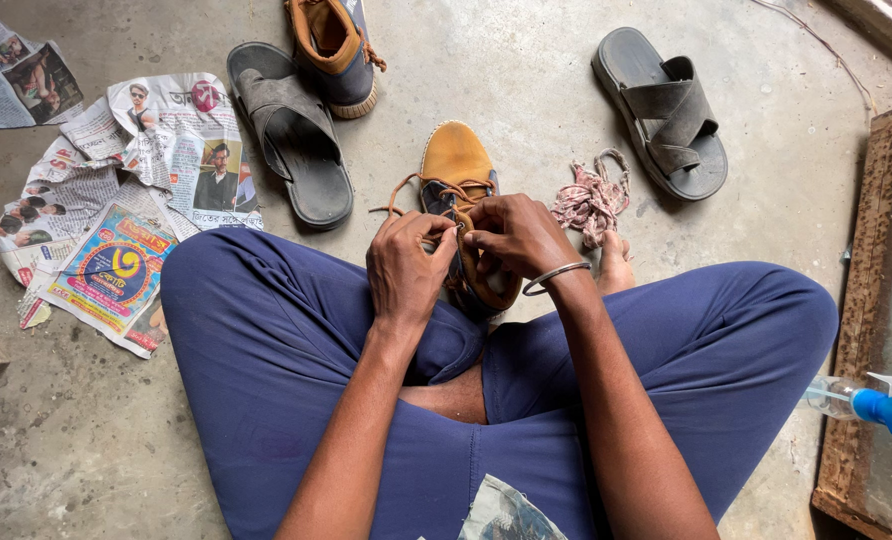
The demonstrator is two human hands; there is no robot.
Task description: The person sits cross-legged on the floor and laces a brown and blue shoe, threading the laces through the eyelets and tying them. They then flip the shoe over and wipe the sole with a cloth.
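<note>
A: Layout, big to small?

B: Concrete floor (526, 110). Person sits cross-legged on it in blue trousers (266, 350). Crumpled newspaper sheets (116, 210) spread far left. Rusty-framed panel (871, 300) along the right edge.

A: Footwear?

B: Two grey slide sandals: left sandal (291, 135) beside the papers, right sandal (666, 110) upper right, well apart. Second tan boot (336, 50) at top, just beside the left sandal, partly cut off.

A: And the one in hand?

B: Tan boot (461, 200) between the knees, toe pointing away, heel end against the crossed legs. Brown lace (416, 185) loops out at its left side.

A: Hands?

B: Left hand (406, 270) closed narrow, pinching at the boot's lacing area. Right hand (511, 235) closed too, fingertips meeting the left at the same spot, metal bangle (556, 275) on that wrist. Exactly which strand each grips: cannot tell.

A: Small stuff?

B: Pinkish bundle of old laces (591, 200) just right of the boot. Spray bottle with blue head (881, 400) at right edge.
</note>
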